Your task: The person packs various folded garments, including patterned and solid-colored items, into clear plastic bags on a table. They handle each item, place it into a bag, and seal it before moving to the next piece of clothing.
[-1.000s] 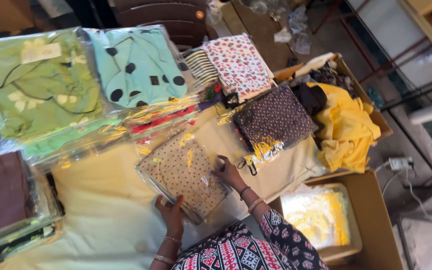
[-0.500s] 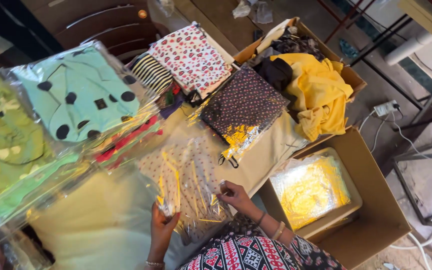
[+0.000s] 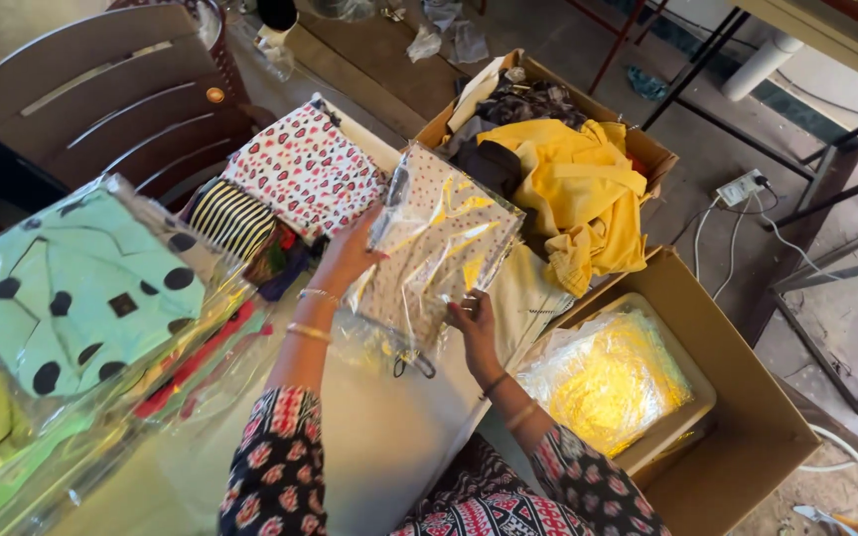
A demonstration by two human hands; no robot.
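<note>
My one camera sits on my head and looks steeply down, close over the tabletop [image 3: 389, 437] in front of me, taking in the open cardboard boxes [image 3: 747, 437] on the floor to my right.

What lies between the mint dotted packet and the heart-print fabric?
In the head view, a black-and-white striped fabric lies between the mint dotted packet and the heart-print fabric.

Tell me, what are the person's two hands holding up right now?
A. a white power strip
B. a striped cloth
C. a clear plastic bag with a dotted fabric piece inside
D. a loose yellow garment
C: the left hand and the right hand both grip the clear plastic bag with dotted fabric, raised above the table; the yellow garment lies in a box.
</note>
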